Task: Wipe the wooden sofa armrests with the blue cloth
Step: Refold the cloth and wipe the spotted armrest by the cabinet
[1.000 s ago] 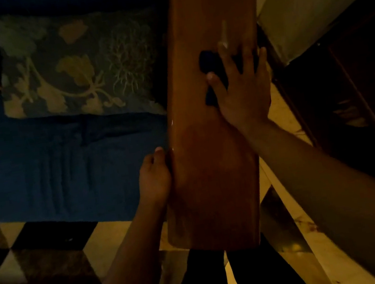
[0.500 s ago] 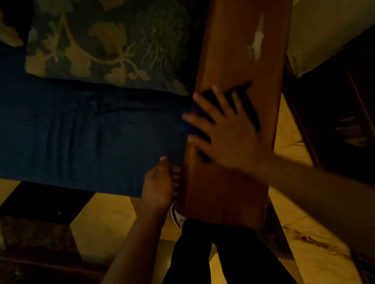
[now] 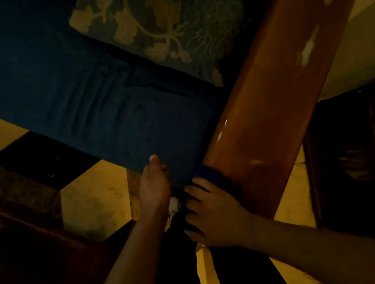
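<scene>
The wooden sofa armrest is a broad reddish-brown plank running from the lower middle up to the top right, with pale chipped spots on its far part. The blue cloth is bunched over the armrest's near left corner. My right hand presses on the cloth at that front end, fingers curled around it and over the edge. My left hand rests against the front of the blue seat cushion, just left of the armrest, fingers loosely bent and holding nothing.
A leaf-patterned pillow lies on the seat by the armrest. Dark wooden furniture stands to the right, close to the armrest. Checkered tile floor lies below, with my dark trousers over it. A pale wall rises behind.
My right hand has slid the cloth down the armrest from its middle to the near front corner. My left hand has left the armrest's edge and now touches the cushion front. The view tilted.
</scene>
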Demonstrator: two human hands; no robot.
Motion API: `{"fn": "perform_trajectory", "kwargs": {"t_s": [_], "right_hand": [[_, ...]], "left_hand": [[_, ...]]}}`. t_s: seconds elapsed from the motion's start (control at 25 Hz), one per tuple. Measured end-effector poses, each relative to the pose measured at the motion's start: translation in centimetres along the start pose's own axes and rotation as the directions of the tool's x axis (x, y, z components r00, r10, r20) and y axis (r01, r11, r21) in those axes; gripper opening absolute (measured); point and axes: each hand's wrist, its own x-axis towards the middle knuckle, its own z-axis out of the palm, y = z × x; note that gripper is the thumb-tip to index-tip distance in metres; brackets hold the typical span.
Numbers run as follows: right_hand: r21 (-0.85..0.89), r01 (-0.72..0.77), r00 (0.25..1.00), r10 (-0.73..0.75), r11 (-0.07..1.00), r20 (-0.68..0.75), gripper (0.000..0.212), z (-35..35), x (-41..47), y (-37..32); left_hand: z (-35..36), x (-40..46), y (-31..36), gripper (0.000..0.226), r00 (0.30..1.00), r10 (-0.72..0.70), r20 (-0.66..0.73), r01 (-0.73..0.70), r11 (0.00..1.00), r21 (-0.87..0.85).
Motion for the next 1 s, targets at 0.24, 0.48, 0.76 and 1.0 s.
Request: {"fn": "perform_trajectory", "kwargs": {"t_s": [0.24, 0.48, 0.76, 1.0], "right_hand": [[0.153, -0.314, 0.886, 0.347, 0.937, -0.307, 0.056, 2.4, -9.4, 5.4], [0.855, -0.513, 0.063, 0.997, 0.072, -0.045, 0.073, -1.4, -5.3, 13.9], [0.942, -0.279, -0.019, 0.982, -0.186, 0.188, 0.084, 0.1, -6.2, 0.1], [0.557, -0.746, 0.304, 0.931, 0.365, -0.203, 0.077, -3.6, -2.6, 21.1]], "left_hand": [[5.2, -0.9, 4.0, 0.052, 0.941, 0.022, 0.339, -0.067, 0.990, 0.121], [9.3, -1.0, 6.1, 0.057, 0.927, 0.166, 0.338, -0.260, 0.931, 0.255], [12.5, -0.8, 8.9, 0.038, 0.922, 0.196, 0.333, -0.308, 0.893, 0.328], [17.9, 2.0, 14.8, 0.040, 0.866, 0.314, 0.390, -0.443, 0.844, 0.304]]}}
